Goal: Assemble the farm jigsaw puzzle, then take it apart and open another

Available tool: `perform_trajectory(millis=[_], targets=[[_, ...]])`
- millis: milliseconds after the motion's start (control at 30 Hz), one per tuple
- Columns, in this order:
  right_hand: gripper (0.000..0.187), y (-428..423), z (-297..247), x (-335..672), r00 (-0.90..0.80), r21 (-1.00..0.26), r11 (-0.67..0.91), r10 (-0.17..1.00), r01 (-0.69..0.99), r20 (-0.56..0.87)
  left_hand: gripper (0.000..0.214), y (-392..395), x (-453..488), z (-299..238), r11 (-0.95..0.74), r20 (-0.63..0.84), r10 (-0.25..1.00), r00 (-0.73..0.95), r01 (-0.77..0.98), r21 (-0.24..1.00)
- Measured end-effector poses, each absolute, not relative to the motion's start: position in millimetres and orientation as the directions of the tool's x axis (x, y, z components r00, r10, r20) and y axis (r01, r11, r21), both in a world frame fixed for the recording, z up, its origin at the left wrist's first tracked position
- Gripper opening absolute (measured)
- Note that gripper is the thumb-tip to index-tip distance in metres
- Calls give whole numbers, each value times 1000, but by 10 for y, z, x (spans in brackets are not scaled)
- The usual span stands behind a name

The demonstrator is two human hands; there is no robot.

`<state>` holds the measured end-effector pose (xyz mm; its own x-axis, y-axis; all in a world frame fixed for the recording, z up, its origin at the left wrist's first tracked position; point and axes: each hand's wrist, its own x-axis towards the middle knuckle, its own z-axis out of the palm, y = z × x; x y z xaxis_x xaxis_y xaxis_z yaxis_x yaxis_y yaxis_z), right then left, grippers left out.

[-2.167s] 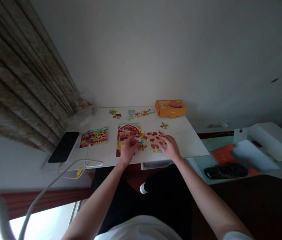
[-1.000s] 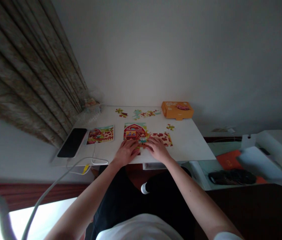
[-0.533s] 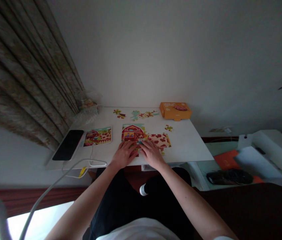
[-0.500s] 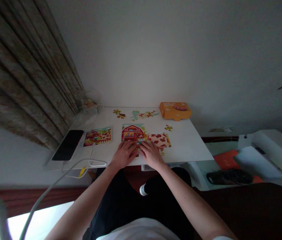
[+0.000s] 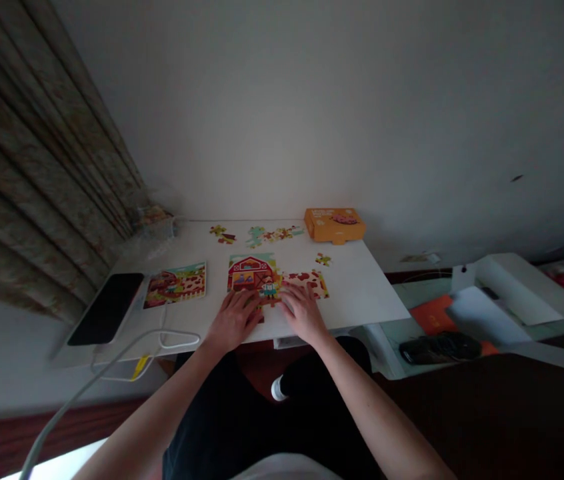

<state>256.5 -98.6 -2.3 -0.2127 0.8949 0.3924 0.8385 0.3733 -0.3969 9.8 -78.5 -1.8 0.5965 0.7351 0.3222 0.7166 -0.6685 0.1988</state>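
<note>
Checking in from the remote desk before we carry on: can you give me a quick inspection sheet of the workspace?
Surface: white desk; spills: nothing seen.
Job's things: part-built jigsaw puzzle with a red barn, cow-patch section; loose pieces lie towards the back.
Clutter: orange box at the back edge, picture card left of the puzzle, phone at the left end, plastic bag in the back left corner.
Hands: left hand and right hand rest on the puzzle's front, nothing visibly held.
Cables: white cable loops at the front left, off the puzzle.
Surroundings: curtain on the left; other people: nothing seen.
</note>
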Motion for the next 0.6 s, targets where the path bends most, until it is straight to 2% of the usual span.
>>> perform_trajectory(millis=[67,200,267,400,600], targets=[[25,-844,-13,2943,-128,-425,319,899,847,419,41,-790,104,-26,-666,328,737,592,718,202],[32,-470,-53,3797,158,-494,72,899,867,409,40,-792,114,-20,-657,330,746,578,721,223],[35,-291,-98,4094,237,-535,3,895,845,379,40,-789,115,-18,-654,335,749,572,719,234],[38,-45,-174,4266,198,-543,10,925,840,324,40,-785,109,-27,-653,333,749,573,722,228],[35,21,-225,4059,143,-407,4,933,913,330,41,-790,107,-43,-658,325,743,585,726,197]])
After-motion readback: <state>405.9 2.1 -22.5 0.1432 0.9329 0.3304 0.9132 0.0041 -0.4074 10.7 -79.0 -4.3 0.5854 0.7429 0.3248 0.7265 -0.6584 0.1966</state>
